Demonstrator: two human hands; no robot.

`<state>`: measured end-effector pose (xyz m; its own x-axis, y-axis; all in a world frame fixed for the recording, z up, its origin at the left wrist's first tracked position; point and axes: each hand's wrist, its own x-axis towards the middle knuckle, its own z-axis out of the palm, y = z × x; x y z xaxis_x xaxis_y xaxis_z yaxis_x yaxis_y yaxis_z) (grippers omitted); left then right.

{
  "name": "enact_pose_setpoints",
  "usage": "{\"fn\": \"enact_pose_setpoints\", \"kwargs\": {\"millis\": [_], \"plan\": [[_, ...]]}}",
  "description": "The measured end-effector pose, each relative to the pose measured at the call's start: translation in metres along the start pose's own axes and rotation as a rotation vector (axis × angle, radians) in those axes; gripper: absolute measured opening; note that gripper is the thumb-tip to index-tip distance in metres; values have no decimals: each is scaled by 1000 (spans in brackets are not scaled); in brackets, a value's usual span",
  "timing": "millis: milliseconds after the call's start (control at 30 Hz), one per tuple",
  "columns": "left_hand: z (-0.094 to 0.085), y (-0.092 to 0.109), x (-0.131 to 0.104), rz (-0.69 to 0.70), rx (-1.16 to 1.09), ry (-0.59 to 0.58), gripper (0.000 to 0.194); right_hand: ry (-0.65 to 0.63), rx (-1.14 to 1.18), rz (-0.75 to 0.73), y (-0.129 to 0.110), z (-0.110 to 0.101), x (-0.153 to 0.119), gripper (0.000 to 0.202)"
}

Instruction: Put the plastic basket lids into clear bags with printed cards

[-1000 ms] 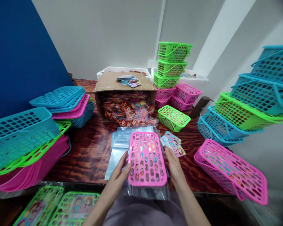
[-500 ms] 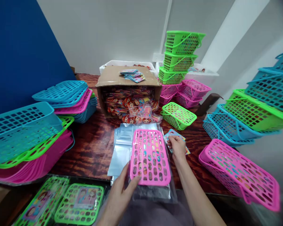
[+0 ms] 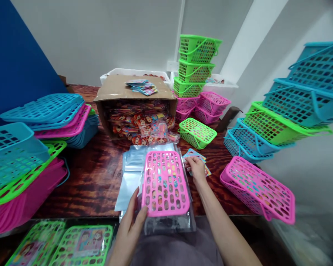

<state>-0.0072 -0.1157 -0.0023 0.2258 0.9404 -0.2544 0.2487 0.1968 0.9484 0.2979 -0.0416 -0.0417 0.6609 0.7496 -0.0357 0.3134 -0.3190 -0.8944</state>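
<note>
- Left hand (image 3: pixel 131 223): thumb at the near left corner of your pink basket (image 3: pixel 166 183), fingers parted from it along the left side; firmness of grip can't be told.
- Right hand (image 3: pixel 196 168): fingertips drawn together over the printed cards (image 3: pixel 193 152); whether you pinch one, can't tell.
- Basket: bright pink lid on, rows of rounded slots, coloured contents showing through. Clear plastic (image 3: pixel 169 224) shows around it; in or on it, unclear.
- Basket's near end sits about at your desk (image 3: pixel 97 184)'s near edge; plastic runs past that edge.
- Basket lies between your hands, touching the left, just apart from the right.
- Silvery bags (image 3: pixel 130 186) crowd its left; bare wood beyond, up to nested baskets (image 3: pixel 36 192) at the desk's left edge.
- Bare strip right of your wrist, then another pink basket (image 3: pixel 259 188), overhanging the near edge.
- Carton (image 3: pixel 113 87) and green basket (image 3: pixel 197 131) close off the far side.
</note>
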Motion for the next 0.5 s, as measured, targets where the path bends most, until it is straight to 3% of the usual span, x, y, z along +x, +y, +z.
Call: {"fn": "enact_pose_setpoints", "kwargs": {"millis": [100,167,300,367,500], "plan": [[-9,-7,-7,165,109,31,63,32,-204,-71,5,-32,-2,21],[-14,-10,-13,428,312,66,68,68,-370,-90,10,-51,-3,23],[-14,-12,-19,987,751,45,73,91,-630,-42,20,-66,-2,56],[-12,-13,-17,1114,868,29,69,87,-703,-13,23,-64,1,58],[-15,-9,-8,1193,902,-38,65,117,-759,-7,23,-60,4,50]]}}
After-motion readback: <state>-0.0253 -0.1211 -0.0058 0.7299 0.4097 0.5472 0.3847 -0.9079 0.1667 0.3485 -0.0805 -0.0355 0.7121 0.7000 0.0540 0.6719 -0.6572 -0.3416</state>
